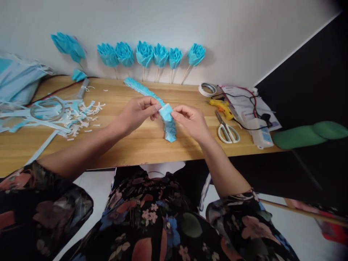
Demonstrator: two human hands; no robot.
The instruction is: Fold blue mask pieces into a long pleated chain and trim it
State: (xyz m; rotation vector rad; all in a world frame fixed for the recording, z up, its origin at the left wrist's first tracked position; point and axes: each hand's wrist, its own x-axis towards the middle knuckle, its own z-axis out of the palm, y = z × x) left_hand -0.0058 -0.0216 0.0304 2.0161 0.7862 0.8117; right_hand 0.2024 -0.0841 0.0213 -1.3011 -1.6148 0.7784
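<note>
A long blue folded strip [170, 129] runs across the middle of the table, from the back left toward the front edge. My left hand [141, 112] pinches the strip's left side between thumb and fingers. On the other side my right hand [189, 119] pinches its right edge. Between the fingertips a pale blue folded piece [166, 110] faces up. The front end of the strip hangs free below my hands, lying on the wood. Some of my fingers are curled out of sight.
Several blue flowers on sticks [144, 54] lean on the wall. White-handled scissors [227, 130], a yellow glue gun [223, 107] and a tape roll [207, 89] lie right. Blue and white scraps [78, 116], a clear ring [47, 109] and face masks [19, 79] lie left on the wooden table [122, 152].
</note>
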